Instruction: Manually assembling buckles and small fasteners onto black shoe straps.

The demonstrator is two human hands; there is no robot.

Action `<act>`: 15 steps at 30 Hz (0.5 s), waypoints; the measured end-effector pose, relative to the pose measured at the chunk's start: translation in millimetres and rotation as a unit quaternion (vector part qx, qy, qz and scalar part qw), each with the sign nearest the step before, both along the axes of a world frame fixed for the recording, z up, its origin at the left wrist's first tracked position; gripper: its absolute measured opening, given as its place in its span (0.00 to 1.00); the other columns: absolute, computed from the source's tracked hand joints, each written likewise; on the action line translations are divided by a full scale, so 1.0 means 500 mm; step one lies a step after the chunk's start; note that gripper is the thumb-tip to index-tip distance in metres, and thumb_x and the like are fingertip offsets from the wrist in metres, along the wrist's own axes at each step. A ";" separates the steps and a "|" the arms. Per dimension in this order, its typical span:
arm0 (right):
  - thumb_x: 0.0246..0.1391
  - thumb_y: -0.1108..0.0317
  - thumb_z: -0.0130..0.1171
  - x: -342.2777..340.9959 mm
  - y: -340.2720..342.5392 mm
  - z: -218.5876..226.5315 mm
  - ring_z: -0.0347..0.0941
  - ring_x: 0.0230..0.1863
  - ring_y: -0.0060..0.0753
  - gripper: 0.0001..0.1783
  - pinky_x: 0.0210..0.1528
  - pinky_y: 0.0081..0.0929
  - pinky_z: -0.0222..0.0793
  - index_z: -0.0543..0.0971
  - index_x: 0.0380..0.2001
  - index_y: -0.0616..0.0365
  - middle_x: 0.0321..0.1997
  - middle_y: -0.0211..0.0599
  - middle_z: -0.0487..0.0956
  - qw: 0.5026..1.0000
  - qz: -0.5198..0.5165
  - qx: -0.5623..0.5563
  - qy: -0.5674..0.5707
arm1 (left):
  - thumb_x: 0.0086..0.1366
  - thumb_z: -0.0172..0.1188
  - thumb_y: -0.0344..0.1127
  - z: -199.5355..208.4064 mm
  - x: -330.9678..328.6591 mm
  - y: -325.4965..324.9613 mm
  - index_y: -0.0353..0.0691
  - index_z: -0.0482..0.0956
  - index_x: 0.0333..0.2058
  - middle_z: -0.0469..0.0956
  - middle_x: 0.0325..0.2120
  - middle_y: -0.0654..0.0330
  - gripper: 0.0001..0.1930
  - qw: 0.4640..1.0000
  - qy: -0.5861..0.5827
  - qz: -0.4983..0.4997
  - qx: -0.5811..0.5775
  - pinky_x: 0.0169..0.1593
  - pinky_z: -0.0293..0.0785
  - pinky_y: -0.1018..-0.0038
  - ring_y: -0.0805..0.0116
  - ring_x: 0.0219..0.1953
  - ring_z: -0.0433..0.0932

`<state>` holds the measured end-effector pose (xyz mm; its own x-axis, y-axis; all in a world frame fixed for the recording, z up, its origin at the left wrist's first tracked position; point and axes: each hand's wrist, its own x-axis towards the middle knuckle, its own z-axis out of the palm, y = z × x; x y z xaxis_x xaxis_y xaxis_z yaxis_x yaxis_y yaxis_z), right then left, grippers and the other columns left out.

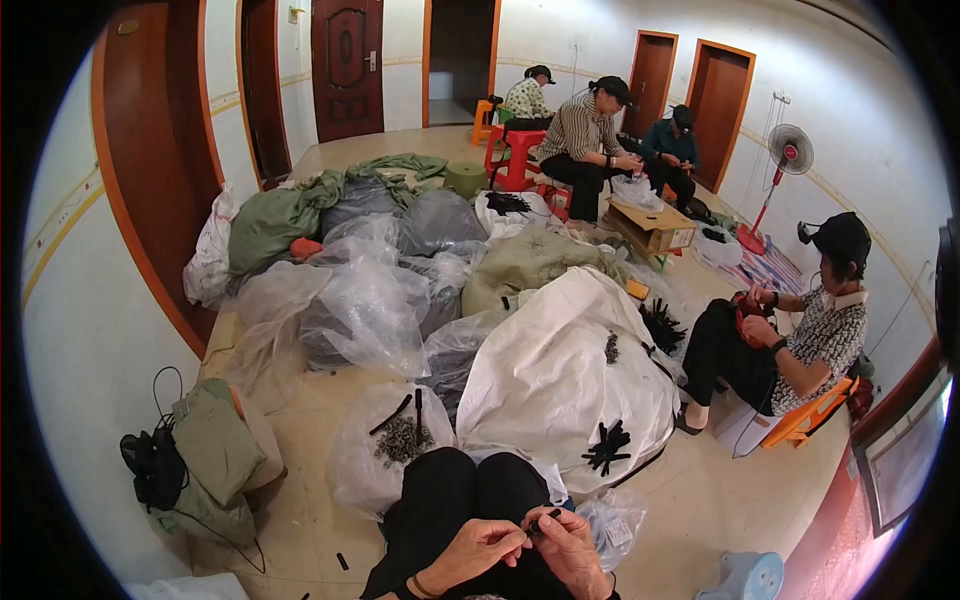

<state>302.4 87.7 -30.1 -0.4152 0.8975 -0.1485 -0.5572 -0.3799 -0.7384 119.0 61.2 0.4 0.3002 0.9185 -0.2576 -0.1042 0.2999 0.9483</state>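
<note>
Above my lap, my right hand [572, 552] grips a small black tube-like piece [545, 522] between thumb and fingers. Close beside it, my left hand [468, 556] is closed in a pinch near the same piece; what its fingertips hold, if anything, is too small to make out. Just past my knees stands a clear plastic bag [360, 470] of small grey metal-looking parts [404, 438], with black sticks lying on top. On the white woven sack [540, 400] in front of me rests a pile of short black sticks [606, 447].
Clear bags [365, 305] and green sacks [280, 225] heap up ahead. A person [825, 320] sits working at the right; several others sit farther back by a cardboard box [650, 228] and a standing fan [790, 150]. A blue stool [745, 578] is at lower right.
</note>
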 end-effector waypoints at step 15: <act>0.61 0.71 0.57 -0.025 -0.020 0.028 0.74 0.33 0.28 0.10 0.38 0.24 0.71 0.83 0.36 0.69 0.37 0.40 0.78 0.989 -0.008 0.059 -0.133 | 0.70 0.54 0.39 -0.005 -0.022 -0.013 0.32 0.80 0.37 0.78 0.24 0.65 0.14 0.995 -0.045 -0.045 -0.073 0.30 0.69 0.86 0.81 0.26 0.74</act>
<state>289.7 78.0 -16.1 -0.3620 0.9210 -0.1438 -0.3427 -0.2750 -0.8983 108.0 54.6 -2.1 0.4069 0.8418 -0.3548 -0.1542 0.4461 0.8816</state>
